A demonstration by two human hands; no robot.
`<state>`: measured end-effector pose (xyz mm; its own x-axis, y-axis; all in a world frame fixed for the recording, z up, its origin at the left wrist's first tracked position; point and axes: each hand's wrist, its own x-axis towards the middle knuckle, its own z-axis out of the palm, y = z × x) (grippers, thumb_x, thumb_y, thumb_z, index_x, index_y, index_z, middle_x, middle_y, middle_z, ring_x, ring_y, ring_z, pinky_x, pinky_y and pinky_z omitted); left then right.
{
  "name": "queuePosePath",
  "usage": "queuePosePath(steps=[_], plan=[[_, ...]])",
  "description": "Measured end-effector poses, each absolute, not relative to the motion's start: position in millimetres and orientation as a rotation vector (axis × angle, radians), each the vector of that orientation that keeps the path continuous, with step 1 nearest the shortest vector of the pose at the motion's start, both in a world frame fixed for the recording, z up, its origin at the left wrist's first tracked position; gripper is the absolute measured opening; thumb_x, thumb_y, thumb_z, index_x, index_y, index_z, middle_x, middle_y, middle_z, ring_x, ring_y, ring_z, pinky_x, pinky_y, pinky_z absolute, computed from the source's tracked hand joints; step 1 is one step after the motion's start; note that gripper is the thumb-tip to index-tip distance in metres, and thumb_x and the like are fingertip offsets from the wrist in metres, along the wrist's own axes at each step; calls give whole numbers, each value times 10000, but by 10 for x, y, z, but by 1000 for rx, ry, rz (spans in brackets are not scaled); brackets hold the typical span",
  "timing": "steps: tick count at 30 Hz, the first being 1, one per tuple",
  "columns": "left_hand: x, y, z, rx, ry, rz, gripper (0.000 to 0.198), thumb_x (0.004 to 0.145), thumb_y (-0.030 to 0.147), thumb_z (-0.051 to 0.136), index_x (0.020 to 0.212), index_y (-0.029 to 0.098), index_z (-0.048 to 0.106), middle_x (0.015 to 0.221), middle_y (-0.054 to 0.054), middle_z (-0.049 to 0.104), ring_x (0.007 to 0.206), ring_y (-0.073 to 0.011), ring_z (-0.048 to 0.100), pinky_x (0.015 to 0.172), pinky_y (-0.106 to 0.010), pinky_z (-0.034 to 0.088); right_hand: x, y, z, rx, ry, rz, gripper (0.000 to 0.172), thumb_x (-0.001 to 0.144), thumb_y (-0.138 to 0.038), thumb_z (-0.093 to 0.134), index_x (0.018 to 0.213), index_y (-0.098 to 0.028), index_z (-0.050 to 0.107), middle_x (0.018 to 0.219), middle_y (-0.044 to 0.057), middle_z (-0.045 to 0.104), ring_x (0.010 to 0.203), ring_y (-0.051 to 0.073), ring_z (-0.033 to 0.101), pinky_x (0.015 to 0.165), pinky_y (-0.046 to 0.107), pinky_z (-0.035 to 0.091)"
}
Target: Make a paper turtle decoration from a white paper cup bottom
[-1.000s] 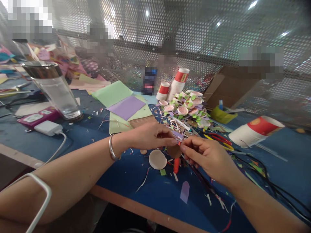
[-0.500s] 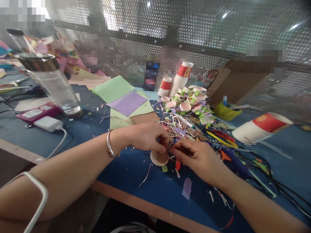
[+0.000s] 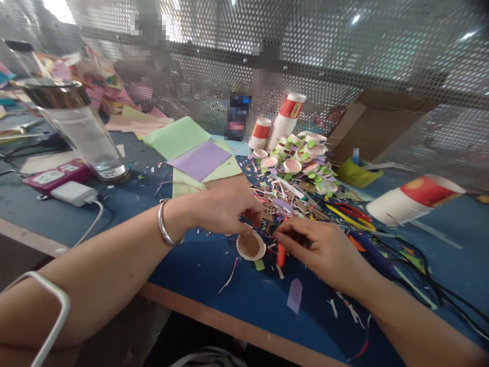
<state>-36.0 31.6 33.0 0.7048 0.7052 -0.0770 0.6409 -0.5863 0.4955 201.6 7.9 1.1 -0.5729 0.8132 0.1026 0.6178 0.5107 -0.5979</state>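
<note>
My left hand (image 3: 225, 209) hovers just above a small round paper cup base (image 3: 251, 246) that lies on the blue table with a brown disc inside it. Its fingers are curled in a pinch over the rim; what they grip, if anything, I cannot make out. My right hand (image 3: 324, 250) lies to the right of the cup base, its fingers closed in a pinch on something small I cannot name. An orange stick (image 3: 281, 255) lies between the two hands. A silver bangle (image 3: 163, 230) is on my left wrist.
A heap of cut cup bases and paper scraps (image 3: 298, 168) lies behind the hands, with stacked red-and-white paper cups (image 3: 284, 122). A tipped cup (image 3: 414, 199) lies at right, scissors (image 3: 347, 214) beside it. Glass tumbler (image 3: 84, 132), charger (image 3: 74, 193), coloured paper sheets (image 3: 194, 158) at left. Mesh screen behind.
The cup base now lies on the table with a brown disc showing inside. My left hand has lifted slightly off it and my right hand has drawn back to the right.
</note>
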Motion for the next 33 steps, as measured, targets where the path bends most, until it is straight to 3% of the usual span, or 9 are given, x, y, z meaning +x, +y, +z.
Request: queuePosePath(steps=[3,11,19,25,30,33], plan=[[-366,311,328,2473,918,124,265,759,231,719,1022,200,709,1025,-41,697,935,-198,598,739,-280,391,2044,89,22,-1203,-2375,716,255,965,-406,558,828,-224,671,744,-3,676,659,144,600,599,275,440],[-338,301,272,2483,846,101,202,751,205,709,952,188,691,959,-42,644,924,-199,562,731,-278,367,2105,103,35,-1239,-2361,655,279,966,-446,553,831,-235,676,755,-1,684,674,158,611,601,287,437],[-293,272,339,2360,825,151,148,742,93,672,867,168,643,873,-2,677,785,-135,570,674,-245,376,2096,89,36,-1203,-2364,713,238,970,-400,560,861,-227,682,743,-7,671,652,139,597,597,268,440],[-312,330,315,2015,849,439,165,790,208,716,916,164,620,815,-2,660,752,-118,609,652,-228,455,2056,48,66,-1164,-2326,824,257,954,-442,582,876,-231,706,742,-1,680,651,141,594,582,260,448],[-225,330,247,1566,826,662,267,777,125,684,1035,166,633,857,9,623,710,-96,646,696,-261,544,2055,30,90,-1182,-2232,829,221,952,-424,597,898,-240,706,792,-2,721,659,136,632,579,246,476],[-121,280,235,1349,817,640,116,804,98,644,915,127,632,812,-7,643,743,-105,654,714,-268,571,2069,30,84,-1168,-2214,616,179,960,-376,599,908,-239,701,790,-4,723,688,137,646,599,246,482]])
